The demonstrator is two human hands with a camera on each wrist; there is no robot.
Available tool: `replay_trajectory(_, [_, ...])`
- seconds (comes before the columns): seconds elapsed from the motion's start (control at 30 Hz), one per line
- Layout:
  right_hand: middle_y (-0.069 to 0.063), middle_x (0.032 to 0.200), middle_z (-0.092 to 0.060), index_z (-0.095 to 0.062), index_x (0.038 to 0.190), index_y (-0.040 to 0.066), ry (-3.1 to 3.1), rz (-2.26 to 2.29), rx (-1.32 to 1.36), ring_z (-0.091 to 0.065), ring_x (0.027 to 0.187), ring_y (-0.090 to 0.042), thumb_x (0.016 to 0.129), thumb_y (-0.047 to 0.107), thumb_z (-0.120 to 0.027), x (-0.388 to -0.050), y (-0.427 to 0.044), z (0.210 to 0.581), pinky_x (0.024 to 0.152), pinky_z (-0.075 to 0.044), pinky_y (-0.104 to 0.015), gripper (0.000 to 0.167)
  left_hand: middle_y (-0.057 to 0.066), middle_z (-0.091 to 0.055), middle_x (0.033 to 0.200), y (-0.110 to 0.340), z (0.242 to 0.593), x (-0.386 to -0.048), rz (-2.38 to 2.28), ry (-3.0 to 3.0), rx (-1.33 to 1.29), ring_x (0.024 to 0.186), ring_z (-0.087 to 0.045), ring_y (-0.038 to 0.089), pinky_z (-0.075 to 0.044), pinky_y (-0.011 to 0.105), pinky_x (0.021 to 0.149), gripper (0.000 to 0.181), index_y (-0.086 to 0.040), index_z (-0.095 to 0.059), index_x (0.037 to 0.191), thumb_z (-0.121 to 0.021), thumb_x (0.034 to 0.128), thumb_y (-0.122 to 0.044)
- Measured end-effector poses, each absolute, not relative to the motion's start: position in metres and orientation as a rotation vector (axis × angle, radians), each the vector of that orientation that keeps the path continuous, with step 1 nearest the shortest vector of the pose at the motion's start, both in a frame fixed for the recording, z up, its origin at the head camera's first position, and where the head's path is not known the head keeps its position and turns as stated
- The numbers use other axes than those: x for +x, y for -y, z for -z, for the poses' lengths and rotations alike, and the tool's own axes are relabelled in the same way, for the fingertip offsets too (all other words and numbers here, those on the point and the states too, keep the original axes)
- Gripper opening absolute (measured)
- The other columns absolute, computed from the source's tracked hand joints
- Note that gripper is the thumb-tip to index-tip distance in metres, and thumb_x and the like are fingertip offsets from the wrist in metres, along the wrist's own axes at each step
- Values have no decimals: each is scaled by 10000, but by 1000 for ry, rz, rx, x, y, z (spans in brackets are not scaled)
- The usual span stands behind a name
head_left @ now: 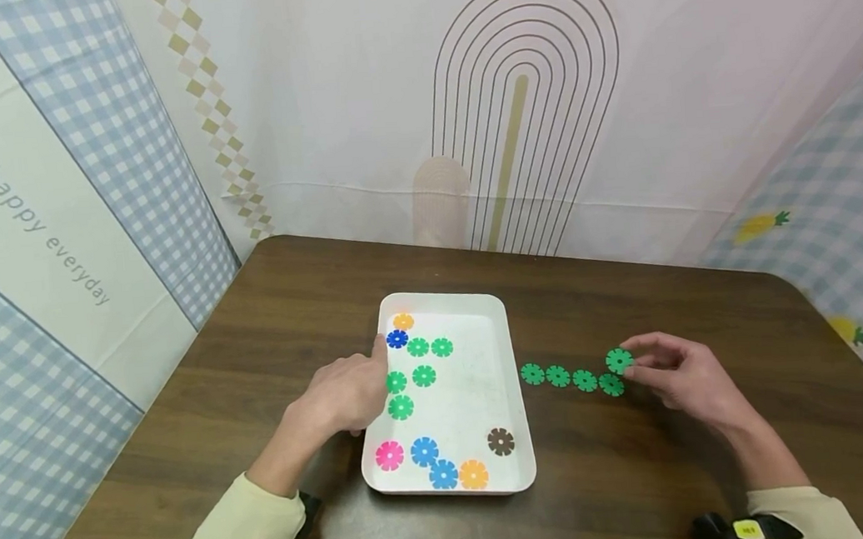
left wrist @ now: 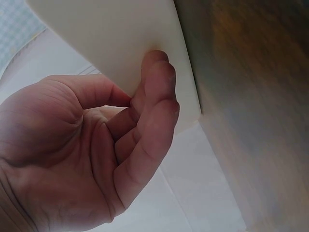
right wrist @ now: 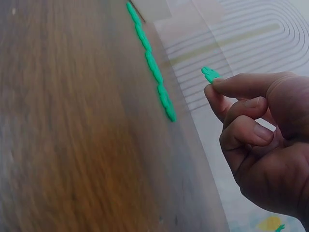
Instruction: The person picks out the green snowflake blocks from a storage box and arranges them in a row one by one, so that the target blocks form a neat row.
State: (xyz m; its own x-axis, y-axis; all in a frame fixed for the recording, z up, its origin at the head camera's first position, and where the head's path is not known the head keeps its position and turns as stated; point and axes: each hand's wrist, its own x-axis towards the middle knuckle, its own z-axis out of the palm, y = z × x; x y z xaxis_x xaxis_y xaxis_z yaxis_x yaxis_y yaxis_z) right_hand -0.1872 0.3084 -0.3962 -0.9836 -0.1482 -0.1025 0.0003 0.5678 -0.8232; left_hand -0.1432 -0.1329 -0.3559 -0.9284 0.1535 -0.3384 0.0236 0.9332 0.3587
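Observation:
In the head view, my right hand (head_left: 685, 373) pinches a green notched plastic disc (head_left: 619, 361) between thumb and fingertips. The right wrist view shows the same disc nearly edge-on, raised off the table. Below it lies a row of several green discs (head_left: 557, 376), stretching from near the tray toward my hand. My left hand (head_left: 348, 394) grips the left side of a white tray (head_left: 473, 383), its thumb at the rim. In the left wrist view, the curled fingers (left wrist: 159, 79) press against the tray's outer wall.
Inside the tray lie several loose green discs (head_left: 424, 376), a dark blue disc (head_left: 397, 339), lighter blue discs (head_left: 443, 474), a pink disc (head_left: 389, 455), orange discs (head_left: 473, 474) and a brown disc (head_left: 500, 442). Everything rests on a dark wooden table (head_left: 313, 294), with patterned cloth behind.

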Motion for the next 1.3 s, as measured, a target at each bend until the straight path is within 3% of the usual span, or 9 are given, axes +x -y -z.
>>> replay_trajectory(0.77, [15, 948, -758, -629, 1340, 21, -2548, 1394, -75, -461, 560, -101, 1001, 199, -749, -191, -330, 407, 483, -408, -302, 401, 88, -574, 764, 133, 356, -143, -507, -2725, 126, 534, -556, 224, -399, 303, 545, 786, 6, -124, 1683, -570, 1070, -205])
replay_trajectory(0.97, [13, 944, -752, -648, 1311, 52, -2545, 1369, -36, -484, 584, -102, 986, 243, -771, -192, -336, 409, 501, -434, -288, 397, 87, -571, 761, 133, 356, -143, -500, -2727, 131, 536, -549, 222, -396, 299, 541, 786, 9, -135, 1680, -579, 1064, -194])
replay_trajectory(1.3, [3, 940, -714, -624, 1370, 21, -2524, 1306, -27, -451, 564, -89, 1004, 187, -740, -194, -344, 411, 500, -424, -288, 418, 89, -573, 755, 133, 356, -142, -486, -2731, 143, 549, -539, 220, -394, 297, 541, 781, 10, -133, 1680, -574, 1067, -189])
